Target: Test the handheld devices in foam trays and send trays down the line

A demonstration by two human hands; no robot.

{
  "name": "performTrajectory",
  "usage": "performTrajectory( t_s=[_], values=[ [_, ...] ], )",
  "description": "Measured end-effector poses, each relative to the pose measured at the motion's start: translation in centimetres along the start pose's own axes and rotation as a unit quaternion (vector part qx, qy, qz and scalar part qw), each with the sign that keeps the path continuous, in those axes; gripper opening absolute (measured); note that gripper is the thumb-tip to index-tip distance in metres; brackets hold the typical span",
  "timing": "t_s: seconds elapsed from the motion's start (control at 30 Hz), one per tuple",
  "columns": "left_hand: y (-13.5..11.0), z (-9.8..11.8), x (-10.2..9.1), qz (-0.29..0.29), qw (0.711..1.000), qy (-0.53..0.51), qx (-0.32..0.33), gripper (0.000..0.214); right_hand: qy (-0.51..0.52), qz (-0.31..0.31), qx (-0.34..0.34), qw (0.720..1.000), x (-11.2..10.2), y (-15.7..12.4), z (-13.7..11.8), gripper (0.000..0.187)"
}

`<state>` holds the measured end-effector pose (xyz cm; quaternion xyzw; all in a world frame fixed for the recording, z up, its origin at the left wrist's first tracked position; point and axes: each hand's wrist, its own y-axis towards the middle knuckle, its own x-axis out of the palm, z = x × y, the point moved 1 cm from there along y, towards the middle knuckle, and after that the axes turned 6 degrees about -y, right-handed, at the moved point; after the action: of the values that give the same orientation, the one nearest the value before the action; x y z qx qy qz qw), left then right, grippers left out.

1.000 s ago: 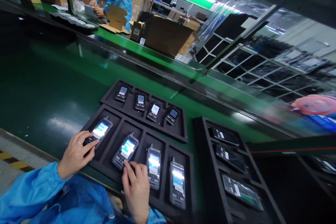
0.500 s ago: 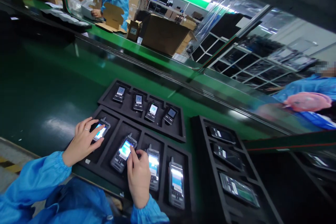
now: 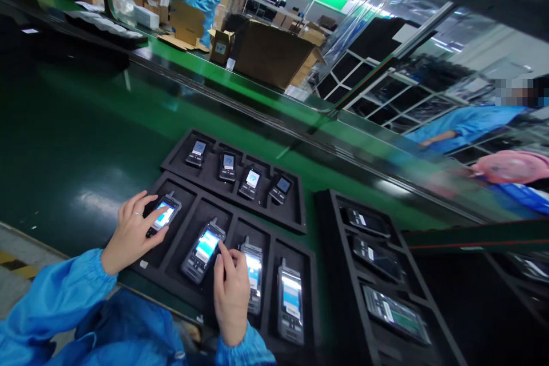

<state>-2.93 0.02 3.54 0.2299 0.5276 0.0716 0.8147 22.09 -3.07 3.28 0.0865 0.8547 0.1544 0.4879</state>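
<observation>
Here, on a glossy green tabletop, a large black foam tray with four compartments serves as the landmark. At its left end, the person's left hand, ringed and blue-sleeved, has its fingers spread apart, thumb and index over a grey-black handset with a stubby antenna and lit screen, in the tray's leftmost compartment; whether they press cannot be told. Directly behind the tray, a smaller black foam tray bears four small black devices with screens. In the large tray's second compartment lies a tilted, lit grey-black handset. Over the tray's third compartment, the right hand stretches its index fingertip to that handset's right edge, the other fingers curled; whether they grip anything cannot be seen. The third handset, partly covered by this hand, and the fourth handset, both lit, fill the tray's remaining compartments. Right of the tray, a deep black foam tray holds three dark handsets.
</observation>
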Motion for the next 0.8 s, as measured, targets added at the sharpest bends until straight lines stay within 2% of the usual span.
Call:
performTrajectory(
  t_s=[0.2,0.4,0.67,0.8],
  values=[
    [-1.1,-0.4,-0.4,0.015,1.0,0.003,-0.013,0.029,0.006,0.006,-0.018,1.0,0.0,-0.1,0.0,0.028],
    [-2.0,-0.5,-0.3,0.028,1.0,-0.007,0.01,0.025,0.02,-0.003,-0.036,0.999,0.2,-0.6,0.3,0.024],
    [-2.0,-0.3,-0.4,0.035,0.999,0.001,0.023,0.02,-0.007,-0.002,-0.097,0.995,0.0,-0.4,-0.2,0.025],
    [-2.0,-0.4,-0.3,0.042,0.999,0.0,0.028,0.02,-0.019,-0.008,-0.094,0.995,-0.1,-0.3,-0.4,0.026]
  ],
)
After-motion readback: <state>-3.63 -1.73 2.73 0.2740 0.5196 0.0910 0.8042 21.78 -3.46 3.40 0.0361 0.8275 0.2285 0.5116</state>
